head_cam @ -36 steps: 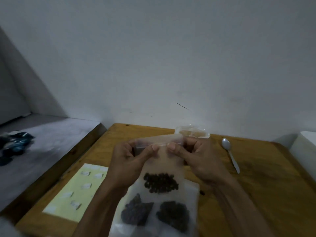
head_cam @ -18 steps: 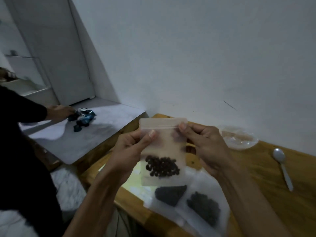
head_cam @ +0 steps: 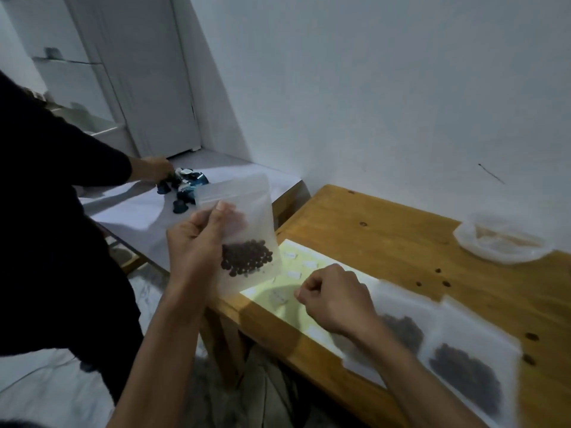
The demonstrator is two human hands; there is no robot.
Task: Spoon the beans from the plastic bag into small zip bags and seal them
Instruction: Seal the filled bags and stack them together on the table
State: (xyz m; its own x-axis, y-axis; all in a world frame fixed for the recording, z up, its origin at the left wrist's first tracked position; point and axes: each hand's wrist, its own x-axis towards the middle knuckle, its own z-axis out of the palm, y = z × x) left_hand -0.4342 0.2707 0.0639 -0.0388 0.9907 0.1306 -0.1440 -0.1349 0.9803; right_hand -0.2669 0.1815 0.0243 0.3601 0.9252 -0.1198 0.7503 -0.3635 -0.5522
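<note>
The small zip bag (head_cam: 244, 230) with a clump of dark beans (head_cam: 246, 257) at its bottom is hanging upright in the air, just off the near-left corner of the desk (head_cam: 386, 239). The left hand (head_cam: 197, 242) is pinching it by its left side, thumb pressed on the front face. Half a second ago both hands were gripping its top strip; now the right hand (head_cam: 335, 299) has let go and is hovering as a loose fist, empty as far as can be seen, over the yellow label sheet (head_cam: 296, 304). Judging from that, sealing of this bag is probably finished, and a sticker may be coming next, though whether the strip is fully closed cannot be told.

Two filled zip bags (head_cam: 463, 362) are lying flat on the desk beside the right forearm. The open plastic bag (head_cam: 503, 242) is sitting far back on the right by the wall, well apart. Loose beans are dotting the wood.

To the left, another person in a dark sleeve (head_cam: 61, 156) is handling blue capsules (head_cam: 182, 188) on a separate white surface behind the raised bag. Nothing is blocking the label sheet.
</note>
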